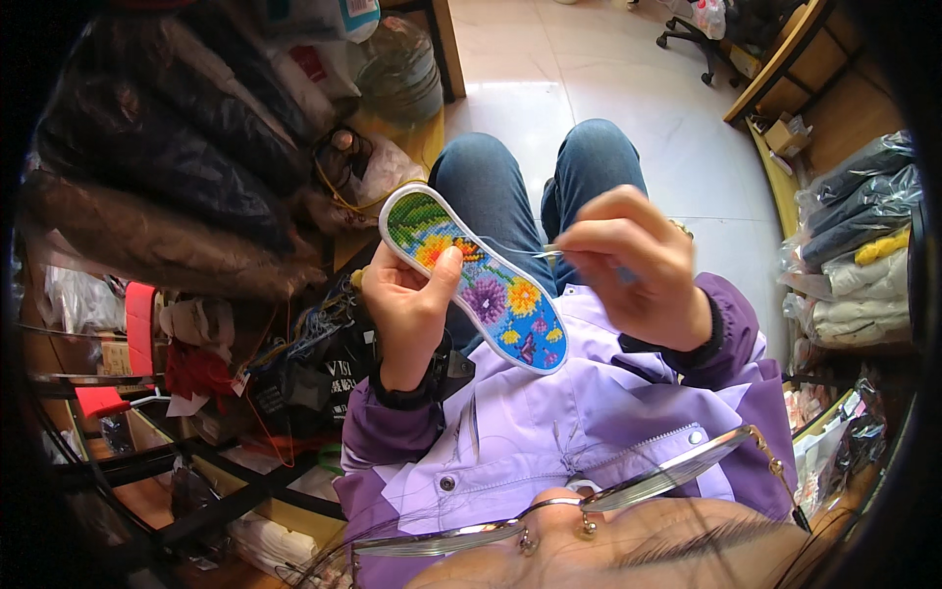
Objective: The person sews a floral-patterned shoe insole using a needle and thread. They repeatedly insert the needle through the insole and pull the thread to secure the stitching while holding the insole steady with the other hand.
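My left hand (pixel 407 316) grips an insole (pixel 521 300) with a white edge, its thumb pressed on the upper face. Cross-stitch style flowers in yellow, orange and purple cover the insole, on blue and green. It lies tilted above my lap, heel end up and to the left. A thin pale thread (pixel 508 247) runs from near the orange flower to my right hand (pixel 639 269). The right fingertips pinch the thread's far end, apart from the insole; blur hides whether a needle is there.
Bundled multicoloured threads (pixel 313 324) hang left of my left hand. Plastic-wrapped dark garments (pixel 184 140) crowd the left side, beside a large clear water bottle (pixel 401 70). Folded clothes in plastic bags (pixel 861 213) fill a right-hand shelf. A wheeled chair base (pixel 695 44) stands on the tiled floor (pixel 515 62).
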A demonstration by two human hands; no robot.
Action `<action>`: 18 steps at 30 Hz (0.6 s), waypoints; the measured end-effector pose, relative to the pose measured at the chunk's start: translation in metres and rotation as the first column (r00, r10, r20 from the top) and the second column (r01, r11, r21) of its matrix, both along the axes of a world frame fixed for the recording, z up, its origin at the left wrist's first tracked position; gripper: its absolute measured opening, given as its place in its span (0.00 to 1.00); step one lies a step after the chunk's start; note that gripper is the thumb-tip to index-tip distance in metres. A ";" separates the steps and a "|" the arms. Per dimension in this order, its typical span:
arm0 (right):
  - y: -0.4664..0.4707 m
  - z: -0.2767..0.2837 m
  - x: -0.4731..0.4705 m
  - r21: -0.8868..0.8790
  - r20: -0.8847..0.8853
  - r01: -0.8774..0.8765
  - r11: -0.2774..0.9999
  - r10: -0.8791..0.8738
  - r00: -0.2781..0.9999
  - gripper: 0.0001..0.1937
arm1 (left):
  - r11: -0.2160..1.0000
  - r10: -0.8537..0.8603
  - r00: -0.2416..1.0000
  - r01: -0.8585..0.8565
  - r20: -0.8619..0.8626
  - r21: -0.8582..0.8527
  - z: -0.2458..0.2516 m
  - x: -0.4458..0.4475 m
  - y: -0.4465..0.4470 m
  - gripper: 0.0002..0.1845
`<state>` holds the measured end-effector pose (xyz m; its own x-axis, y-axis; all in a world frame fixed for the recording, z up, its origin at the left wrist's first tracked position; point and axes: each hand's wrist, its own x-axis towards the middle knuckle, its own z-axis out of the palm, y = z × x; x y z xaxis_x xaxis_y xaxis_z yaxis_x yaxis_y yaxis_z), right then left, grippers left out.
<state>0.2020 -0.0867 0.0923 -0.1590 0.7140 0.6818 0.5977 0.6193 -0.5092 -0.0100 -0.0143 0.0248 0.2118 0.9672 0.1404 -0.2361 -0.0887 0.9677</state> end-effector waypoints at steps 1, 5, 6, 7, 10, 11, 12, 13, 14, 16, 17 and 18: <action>0.007 -0.006 -0.005 0.016 0.023 -0.018 1.000 0.018 1.000 0.09 | 1.000 -0.010 1.000 0.010 0.007 0.003 0.004 0.002 -0.002 0.10; 0.023 -0.026 -0.018 0.002 0.015 -0.031 1.000 0.031 0.999 0.11 | 0.999 -0.039 0.999 0.038 0.024 0.027 0.013 0.005 -0.006 0.12; 0.025 -0.029 -0.020 -0.010 0.020 -0.031 0.999 0.031 0.999 0.11 | 0.999 -0.047 0.998 0.046 0.028 0.027 0.014 0.005 -0.007 0.12; 0.027 -0.031 -0.022 0.000 0.017 -0.037 0.999 0.037 0.999 0.11 | 0.998 -0.052 0.998 0.051 0.031 0.026 0.015 0.005 -0.008 0.12; 0.029 -0.033 -0.026 0.010 0.018 -0.053 0.999 0.053 0.998 0.10 | 0.998 -0.047 0.999 0.046 0.008 0.053 0.016 0.006 -0.011 0.13; 0.029 -0.032 -0.027 -0.002 0.023 -0.060 0.998 0.060 0.998 0.10 | 0.998 -0.048 0.999 0.047 0.011 0.049 0.016 0.006 -0.011 0.13; 0.030 -0.032 -0.028 0.009 0.024 -0.059 0.998 0.059 0.998 0.10 | 0.998 -0.048 0.999 0.047 0.011 0.047 0.016 0.006 -0.011 0.13; 0.030 -0.031 -0.029 0.006 0.028 -0.059 0.998 0.059 0.998 0.10 | 0.998 -0.046 0.999 0.046 0.008 0.047 0.017 0.006 -0.012 0.13; 0.030 -0.031 -0.029 0.004 0.031 -0.059 0.998 0.059 0.998 0.10 | 0.998 -0.048 0.999 0.048 0.009 0.047 0.017 0.007 -0.012 0.13; 0.030 -0.031 -0.029 0.001 0.035 -0.058 0.998 0.058 0.998 0.10 | 0.997 -0.051 0.999 0.051 0.003 0.050 0.018 0.007 -0.013 0.14; 0.030 -0.031 -0.029 -0.005 0.035 -0.059 0.998 0.059 0.998 0.10 | 0.997 -0.047 0.999 0.048 -0.010 0.055 0.019 0.007 -0.013 0.14; 0.030 -0.031 -0.029 -0.005 0.042 -0.058 0.998 0.058 0.997 0.10 | 0.997 -0.044 0.999 0.045 -0.023 0.060 0.019 0.007 -0.013 0.14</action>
